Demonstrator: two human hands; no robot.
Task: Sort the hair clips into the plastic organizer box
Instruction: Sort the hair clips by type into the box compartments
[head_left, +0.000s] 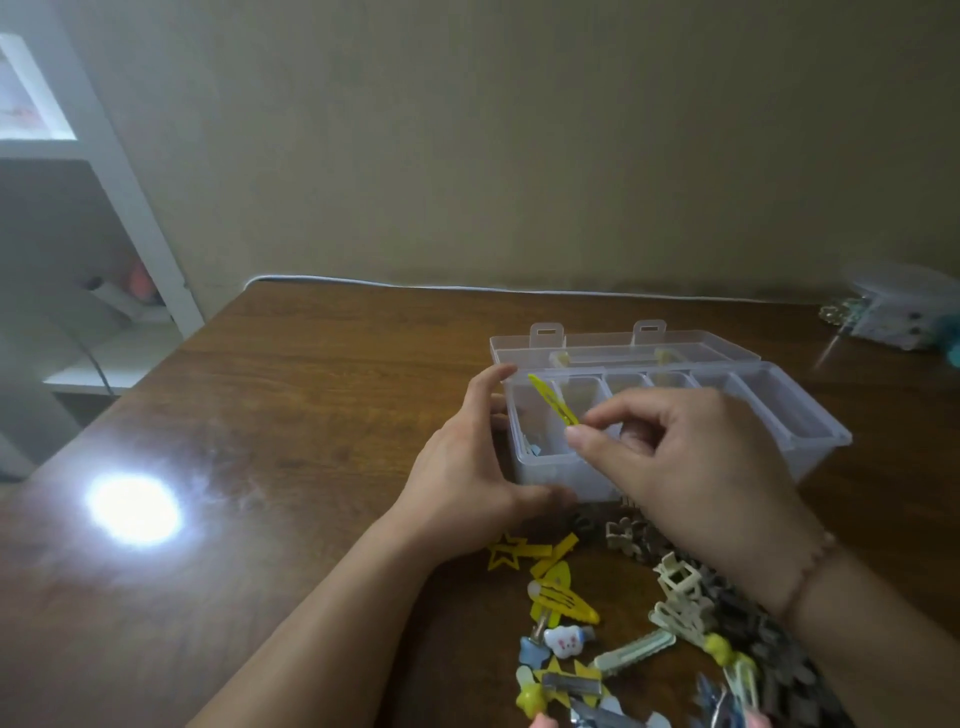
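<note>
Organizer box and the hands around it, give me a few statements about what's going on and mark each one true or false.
1. The right hand pinches a yellow hair clip above the organizer box. True.
2. The box lid is closed. False: it is open, folded back behind the compartments.
3. The left hand rests against the left end of the box. True.
4. The remaining clips lie behind the box, near the wall. False: the clip pile lies in front of it, nearer the person.
5. A yellow star clip lies on the table. True.
</note>
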